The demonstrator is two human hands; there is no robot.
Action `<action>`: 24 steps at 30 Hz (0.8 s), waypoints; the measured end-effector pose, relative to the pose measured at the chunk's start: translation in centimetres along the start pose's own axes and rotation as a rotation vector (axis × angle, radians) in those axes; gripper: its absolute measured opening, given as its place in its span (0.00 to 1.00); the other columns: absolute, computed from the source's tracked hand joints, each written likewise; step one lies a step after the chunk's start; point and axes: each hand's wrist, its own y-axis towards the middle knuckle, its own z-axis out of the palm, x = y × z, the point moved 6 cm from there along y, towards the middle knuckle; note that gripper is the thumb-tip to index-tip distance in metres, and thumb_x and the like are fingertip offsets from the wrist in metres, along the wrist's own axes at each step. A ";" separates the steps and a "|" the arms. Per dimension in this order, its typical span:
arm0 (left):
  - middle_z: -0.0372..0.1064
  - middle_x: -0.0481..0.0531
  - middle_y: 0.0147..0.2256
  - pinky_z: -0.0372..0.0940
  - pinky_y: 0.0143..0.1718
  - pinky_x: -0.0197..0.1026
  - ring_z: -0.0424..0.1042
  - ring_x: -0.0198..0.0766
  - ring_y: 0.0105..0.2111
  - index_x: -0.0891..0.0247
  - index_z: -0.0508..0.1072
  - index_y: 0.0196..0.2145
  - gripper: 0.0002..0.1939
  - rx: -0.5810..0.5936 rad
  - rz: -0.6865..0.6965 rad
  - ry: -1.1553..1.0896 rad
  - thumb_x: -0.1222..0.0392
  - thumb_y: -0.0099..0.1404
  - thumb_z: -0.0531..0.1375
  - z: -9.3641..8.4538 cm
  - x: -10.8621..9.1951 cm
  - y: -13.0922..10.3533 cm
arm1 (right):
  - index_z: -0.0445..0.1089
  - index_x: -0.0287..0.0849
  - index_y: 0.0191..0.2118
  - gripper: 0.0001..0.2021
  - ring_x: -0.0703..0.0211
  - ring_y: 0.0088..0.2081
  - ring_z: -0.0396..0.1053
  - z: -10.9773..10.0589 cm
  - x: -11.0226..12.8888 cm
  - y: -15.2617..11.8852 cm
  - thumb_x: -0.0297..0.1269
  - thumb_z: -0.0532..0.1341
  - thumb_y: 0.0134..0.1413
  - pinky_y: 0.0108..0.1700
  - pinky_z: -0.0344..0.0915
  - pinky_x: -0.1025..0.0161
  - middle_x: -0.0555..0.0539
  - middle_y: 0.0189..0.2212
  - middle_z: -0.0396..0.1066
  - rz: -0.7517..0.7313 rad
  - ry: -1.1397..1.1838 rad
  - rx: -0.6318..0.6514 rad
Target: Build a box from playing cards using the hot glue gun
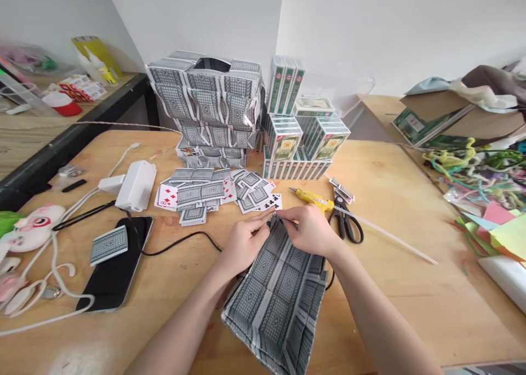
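A structure made of joined playing cards [273,293], grey patterned backs showing, lies tilted in front of me with its long side toward my body. My left hand [250,238] pinches its far end on the left. On the right of that same end, my right hand [308,227] has its fingers pressed together at the edge. The fingertips of both hands nearly meet there, and any small piece between them is hidden. Just beyond lie loose playing cards [201,191], some face up. A yellow glue gun [310,197] with a long white glue stick rests beside my right hand, close to black-handled scissors [347,224].
A large bag-like card structure [209,101] stands at the back beside stacked card boxes [298,167]. On the left are a black phone [119,276] with a card on it, a white power adapter [137,184] and cables. Coloured paper [497,227] and pipe cleaners [472,167] lie right.
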 end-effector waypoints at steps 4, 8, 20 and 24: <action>0.63 0.50 0.53 0.54 0.58 0.44 0.61 0.40 0.54 0.62 0.72 0.46 0.18 -0.067 -0.019 0.026 0.65 0.60 0.51 -0.1 0.5 -0.3 | 0.70 0.41 0.23 0.11 0.66 0.18 0.55 -0.2 0.3 0.8 0.25 0.52 0.42 0.24 0.48 0.67 0.51 0.15 0.64 -0.024 0.004 0.038; 0.62 0.52 0.53 0.56 0.57 0.44 0.63 0.40 0.53 0.63 0.72 0.46 0.18 -0.159 -0.026 0.071 0.66 0.59 0.51 -0.3 0.6 -0.7 | 0.70 0.41 0.22 0.11 0.67 0.18 0.54 -0.2 0.4 1.6 0.25 0.52 0.42 0.25 0.48 0.67 0.52 0.15 0.64 -0.052 0.045 0.046; 0.56 0.52 0.57 0.57 0.55 0.40 0.60 0.41 0.55 0.63 0.73 0.45 0.18 -0.192 -0.070 -0.023 0.66 0.58 0.53 -1.1 1.3 -0.6 | 0.73 0.42 0.29 0.12 0.64 0.24 0.65 1.0 -0.6 1.8 0.25 0.53 0.48 0.29 0.57 0.68 0.51 0.20 0.71 -0.068 0.246 -0.030; 0.54 0.53 0.58 0.57 0.55 0.41 0.60 0.42 0.55 0.62 0.75 0.42 0.16 -0.172 -0.079 -0.050 0.66 0.58 0.53 -1.1 1.6 -0.4 | 0.73 0.43 0.29 0.12 0.61 0.27 0.68 1.0 -0.8 1.8 0.25 0.53 0.49 0.30 0.59 0.68 0.50 0.21 0.72 -0.079 0.268 -0.025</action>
